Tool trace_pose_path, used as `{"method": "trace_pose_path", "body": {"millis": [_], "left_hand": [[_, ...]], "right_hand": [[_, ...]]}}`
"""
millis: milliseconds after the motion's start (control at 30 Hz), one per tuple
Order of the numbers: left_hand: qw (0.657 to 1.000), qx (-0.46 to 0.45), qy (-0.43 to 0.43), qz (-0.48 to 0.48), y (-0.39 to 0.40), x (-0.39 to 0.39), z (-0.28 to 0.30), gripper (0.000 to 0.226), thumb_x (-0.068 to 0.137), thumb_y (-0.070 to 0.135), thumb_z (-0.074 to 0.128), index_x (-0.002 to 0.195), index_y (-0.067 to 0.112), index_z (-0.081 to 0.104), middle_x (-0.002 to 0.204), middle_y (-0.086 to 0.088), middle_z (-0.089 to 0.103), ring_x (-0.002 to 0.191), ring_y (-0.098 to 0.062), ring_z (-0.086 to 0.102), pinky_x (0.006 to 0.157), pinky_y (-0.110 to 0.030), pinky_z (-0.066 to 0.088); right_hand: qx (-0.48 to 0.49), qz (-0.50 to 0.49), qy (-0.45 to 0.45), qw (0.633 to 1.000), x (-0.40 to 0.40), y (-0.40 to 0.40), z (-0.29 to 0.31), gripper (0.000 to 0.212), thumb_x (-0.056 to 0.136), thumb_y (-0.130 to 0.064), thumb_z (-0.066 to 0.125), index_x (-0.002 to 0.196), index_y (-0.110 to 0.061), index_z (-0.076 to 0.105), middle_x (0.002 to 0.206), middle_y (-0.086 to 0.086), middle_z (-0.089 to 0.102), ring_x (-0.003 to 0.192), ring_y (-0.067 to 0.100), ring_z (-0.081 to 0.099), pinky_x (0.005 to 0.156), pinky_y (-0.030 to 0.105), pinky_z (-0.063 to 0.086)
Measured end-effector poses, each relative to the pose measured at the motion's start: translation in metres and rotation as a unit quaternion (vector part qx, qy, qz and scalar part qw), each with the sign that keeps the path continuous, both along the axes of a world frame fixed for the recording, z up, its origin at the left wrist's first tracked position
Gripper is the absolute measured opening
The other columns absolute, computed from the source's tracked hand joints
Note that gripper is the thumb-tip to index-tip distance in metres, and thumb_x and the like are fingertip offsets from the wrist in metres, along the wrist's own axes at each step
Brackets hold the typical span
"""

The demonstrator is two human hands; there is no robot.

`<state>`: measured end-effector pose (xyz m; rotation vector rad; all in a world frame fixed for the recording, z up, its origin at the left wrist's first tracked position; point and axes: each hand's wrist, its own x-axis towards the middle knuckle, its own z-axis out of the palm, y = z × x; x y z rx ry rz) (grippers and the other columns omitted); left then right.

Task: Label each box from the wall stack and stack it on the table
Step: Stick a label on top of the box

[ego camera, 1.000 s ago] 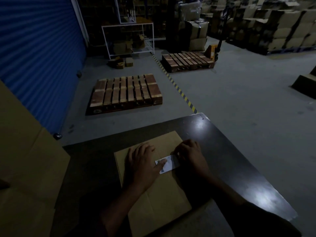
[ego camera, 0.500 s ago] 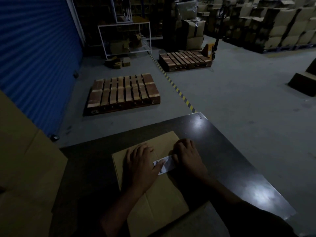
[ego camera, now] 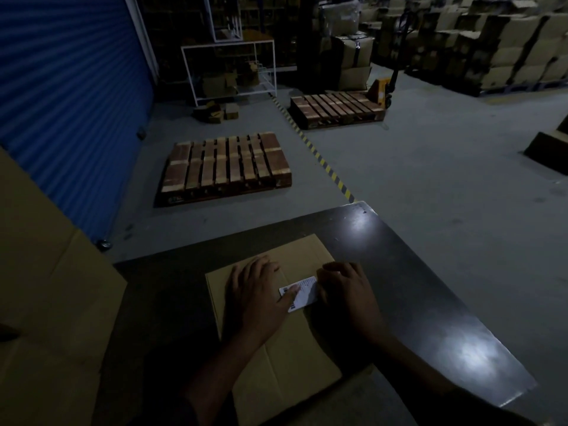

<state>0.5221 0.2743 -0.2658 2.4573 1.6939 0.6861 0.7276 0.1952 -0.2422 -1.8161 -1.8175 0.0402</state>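
A flat brown cardboard box (ego camera: 285,364) lies on the dark table (ego camera: 430,287). A small white label (ego camera: 302,292) sits on the box top. My left hand (ego camera: 258,296) rests flat on the box, its thumb pressing the label's left end. My right hand (ego camera: 347,290) lies on the label's right end with the fingers bent down onto it. More flat brown boxes (ego camera: 46,302) lean in a stack at the left edge of the view.
Two wooden pallets (ego camera: 226,166) (ego camera: 336,109) lie on the grey floor beyond the table, with a yellow-black floor stripe (ego camera: 319,158) between them. A blue roller door (ego camera: 67,87) fills the left. A pallet jack (ego camera: 384,87) and several carton stacks (ego camera: 507,44) stand behind.
Both hands stay on the label; my left thumb has slid a little further onto it. The camera view shifted slightly.
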Motion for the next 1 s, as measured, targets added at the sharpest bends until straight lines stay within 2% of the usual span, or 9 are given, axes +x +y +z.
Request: {"method": "trace_pose_path", "body": {"millis": [100, 167, 233, 367, 533, 700, 867, 1000], "left_hand": [[1.0, 0.009, -0.001, -0.002, 0.0, 0.0, 0.002, 0.066, 0.092, 0.079, 0.044, 0.133, 0.032, 0.061, 0.15, 0.006, 0.054, 0.143, -0.016, 0.044, 0.126, -0.049, 0.023], [1.0, 0.003, 0.005, -0.004, 0.0, 0.0, 0.002, 0.066, 0.092, 0.079, 0.044, 0.136, 0.032, 0.06, 0.152, 0.006, 0.052, 0.146, -0.015, 0.041, 0.127, -0.048, 0.02], [1.0, -0.005, 0.009, -0.006, 0.0, 0.0, 0.001, 0.067, 0.093, 0.08, 0.043, 0.138, 0.033, 0.058, 0.155, 0.007, 0.049, 0.148, -0.015, 0.038, 0.128, -0.048, 0.017], [1.0, -0.016, 0.002, -0.003, 0.001, 0.001, 0.002, 0.072, 0.09, 0.082, 0.037, 0.139, 0.033, 0.057, 0.155, 0.008, 0.048, 0.147, -0.014, 0.037, 0.128, -0.045, 0.014], [1.0, -0.009, -0.009, -0.005, 0.001, 0.002, 0.003, 0.076, 0.088, 0.083, 0.032, 0.136, 0.031, 0.06, 0.154, 0.007, 0.05, 0.146, -0.015, 0.041, 0.128, -0.046, 0.015], [1.0, -0.015, -0.011, -0.005, 0.001, 0.001, 0.002, 0.075, 0.088, 0.082, 0.033, 0.134, 0.03, 0.062, 0.155, 0.006, 0.05, 0.147, -0.016, 0.04, 0.128, -0.047, 0.017], [1.0, 0.006, -0.02, -0.007, 0.001, 0.001, 0.0, 0.066, 0.09, 0.079, 0.04, 0.127, 0.03, 0.065, 0.148, 0.006, 0.056, 0.143, -0.016, 0.045, 0.127, -0.049, 0.021], [1.0, 0.009, -0.014, -0.009, 0.003, 0.0, -0.005, 0.064, 0.096, 0.079, 0.033, 0.125, 0.032, 0.064, 0.145, 0.007, 0.057, 0.141, -0.017, 0.048, 0.125, -0.051, 0.025]], "right_hand": [[-0.007, -0.013, 0.054, 0.998, 0.003, 0.001, -0.002, 0.025, 0.093, -0.039, 0.063, 0.109, -0.023, 0.073, 0.129, -0.005, 0.06, 0.123, 0.013, 0.041, 0.093, 0.031, 0.042], [-0.011, -0.019, 0.059, 0.998, 0.004, 0.003, -0.003, 0.02, 0.095, -0.036, 0.064, 0.108, -0.024, 0.073, 0.13, -0.006, 0.059, 0.123, 0.012, 0.038, 0.093, 0.03, 0.041], [-0.013, -0.014, 0.051, 0.999, 0.004, 0.003, -0.004, 0.019, 0.094, -0.038, 0.063, 0.107, -0.028, 0.073, 0.131, -0.009, 0.057, 0.125, 0.011, 0.037, 0.096, 0.034, 0.044], [-0.035, -0.011, 0.073, 0.997, 0.002, 0.003, -0.001, 0.028, 0.094, -0.046, 0.055, 0.109, -0.028, 0.068, 0.134, -0.006, 0.051, 0.126, 0.01, 0.035, 0.099, 0.033, 0.042], [-0.055, 0.031, 0.038, 0.997, 0.003, 0.014, 0.004, 0.033, 0.094, -0.046, 0.058, 0.124, -0.033, 0.064, 0.142, -0.004, 0.047, 0.134, 0.017, 0.034, 0.103, 0.038, 0.044], [-0.047, 0.036, 0.03, 0.998, 0.005, 0.019, 0.005, 0.027, 0.094, -0.043, 0.058, 0.118, -0.034, 0.066, 0.133, -0.006, 0.049, 0.127, 0.016, 0.037, 0.096, 0.031, 0.041], [-0.06, 0.015, 0.006, 0.998, 0.001, 0.026, 0.008, 0.03, 0.089, -0.051, 0.059, 0.115, -0.037, 0.062, 0.129, -0.009, 0.045, 0.121, 0.013, 0.037, 0.092, 0.035, 0.045], [-0.083, 0.009, -0.017, 0.996, -0.002, 0.04, 0.008, 0.038, 0.09, -0.054, 0.045, 0.113, -0.03, 0.063, 0.126, -0.003, 0.047, 0.117, 0.019, 0.04, 0.09, 0.037, 0.045]]}}
